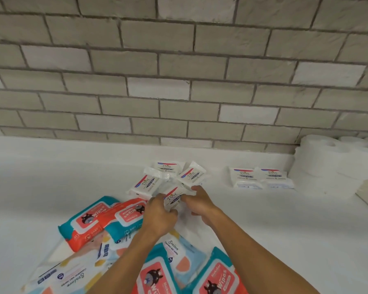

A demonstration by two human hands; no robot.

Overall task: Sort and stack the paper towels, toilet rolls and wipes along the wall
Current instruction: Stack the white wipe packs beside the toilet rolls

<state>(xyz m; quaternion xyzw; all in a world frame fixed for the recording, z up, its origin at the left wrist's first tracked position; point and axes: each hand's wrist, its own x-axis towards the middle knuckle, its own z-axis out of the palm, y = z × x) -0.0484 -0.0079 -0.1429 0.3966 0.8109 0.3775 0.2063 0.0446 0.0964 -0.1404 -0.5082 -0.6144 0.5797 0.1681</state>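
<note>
A grey brick wall (179, 60) filled the upper half of the view, with a white tabletop (51, 177) running along its foot. At the far right, white toilet rolls (327, 162) stood stacked against the wall. Nearest the camera lay a loose heap of large wipes packs (89, 221) in teal, orange and pale blue, overlapping one another. Two small Dove packs (243, 177) sat side by side just left of the toilet rolls, near the wall. Three more small packs (146, 183) lay scattered at odd angles in the middle of the tabletop. In front of these, one Dove pack (173, 198) was held tilted between both hands. The left hand (158, 219) had its fingers (156, 198) curled round the pack's left edge, and the right hand (201, 204) pinched its right edge.
</note>
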